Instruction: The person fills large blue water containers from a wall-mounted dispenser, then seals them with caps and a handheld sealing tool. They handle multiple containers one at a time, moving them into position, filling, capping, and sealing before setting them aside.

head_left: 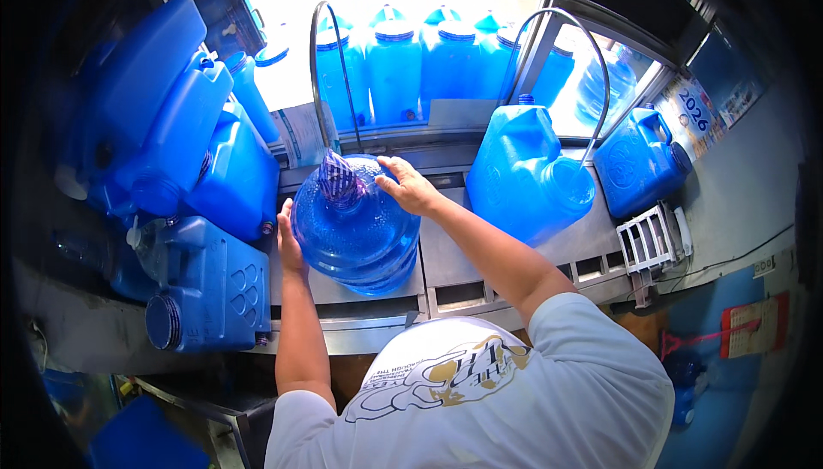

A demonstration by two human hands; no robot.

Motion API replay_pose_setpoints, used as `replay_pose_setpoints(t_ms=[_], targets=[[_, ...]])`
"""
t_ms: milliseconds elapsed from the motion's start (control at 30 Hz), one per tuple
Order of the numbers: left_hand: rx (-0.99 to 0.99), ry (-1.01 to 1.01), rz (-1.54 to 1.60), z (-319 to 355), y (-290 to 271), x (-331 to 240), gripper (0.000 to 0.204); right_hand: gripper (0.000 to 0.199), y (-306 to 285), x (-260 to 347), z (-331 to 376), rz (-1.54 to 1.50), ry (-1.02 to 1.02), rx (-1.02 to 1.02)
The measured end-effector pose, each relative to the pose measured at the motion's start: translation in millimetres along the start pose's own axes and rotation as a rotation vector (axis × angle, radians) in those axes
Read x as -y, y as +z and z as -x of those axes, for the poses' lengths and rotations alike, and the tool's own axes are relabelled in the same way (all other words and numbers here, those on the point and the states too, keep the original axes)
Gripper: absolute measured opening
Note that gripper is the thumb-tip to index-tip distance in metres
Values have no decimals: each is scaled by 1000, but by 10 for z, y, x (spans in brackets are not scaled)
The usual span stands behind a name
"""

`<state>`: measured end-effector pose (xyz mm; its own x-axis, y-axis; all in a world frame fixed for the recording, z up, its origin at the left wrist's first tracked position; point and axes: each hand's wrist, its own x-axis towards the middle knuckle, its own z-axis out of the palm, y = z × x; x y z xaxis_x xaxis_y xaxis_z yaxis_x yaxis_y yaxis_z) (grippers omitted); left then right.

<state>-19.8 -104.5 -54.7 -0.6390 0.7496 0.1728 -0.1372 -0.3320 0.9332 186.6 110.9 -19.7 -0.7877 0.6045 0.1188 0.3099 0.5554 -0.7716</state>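
Observation:
A round, clear blue water jug [356, 242] stands upright on the metal counter in front of me. Patterned purple-and-white wrapping [340, 182] covers its neck. My left hand [290, 242] lies along the jug's left side, its fingers pointing up. At the upper right, my right hand [407, 186] curves over the jug's shoulder with thumb and fingers apart. Between them the two hands clasp the jug. A thin curved hose [315, 66] arches down behind the neck; the wrapping hides where its end goes.
Right of the jug, a large blue container [523, 177] stands with a second hose [604, 83] reaching its wide mouth. Several blue containers [227, 165] crowd the left, including one with a dark cap [163, 321]. More blue containers [394, 70] line the window. A white rack [647, 242] sits at right.

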Motion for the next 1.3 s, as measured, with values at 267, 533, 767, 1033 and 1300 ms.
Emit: replay_pose_setpoints(t_ms=[267,533,767,1033,1300], targets=[[-308,7,-99,757,644,295,92,60,-317,-282,-438,-199,20,284],[11,-66,103,473,842,311,84,67,-653,-467,558,-16,127,-21],[-13,-63,89,524,1113,643,79,66,-581,-814,1975,-367,123,-298],[24,480,-624,602,1356,69,103,48,-1169,-2036,3407,345,614,152],[-84,351,-557,478,2530,54,103,50,-2179,-3486,3424,224,680,144]])
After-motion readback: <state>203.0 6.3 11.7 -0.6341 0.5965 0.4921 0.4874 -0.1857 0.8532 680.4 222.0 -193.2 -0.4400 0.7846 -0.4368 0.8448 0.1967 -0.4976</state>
